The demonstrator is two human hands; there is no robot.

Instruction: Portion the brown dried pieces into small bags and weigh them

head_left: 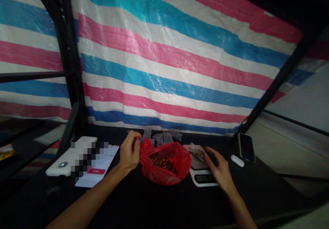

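A red plastic bag (183, 169) stands open on the black table, with small brown pieces (164, 162) inside. At its upper left rim is my left hand (130, 151), thumb and fingers closed together near a bit of clear plastic; what exactly they pinch is too small to tell. A white scale (205, 179) lies right of the bag. On its plate rests a small clear packet (197, 153) of brownish contents. My right hand (218, 165) is at the packet's right side, thumb and fingers apart, fingertips close to it.
Several small clear bags (164, 138) lie behind the red bag. Left are a white device (60, 164) and a sheet or screen (95, 177). Right are a white case (237, 161) and a phone (246, 147). A striped sheet (167, 68) hangs behind the table (159, 208).
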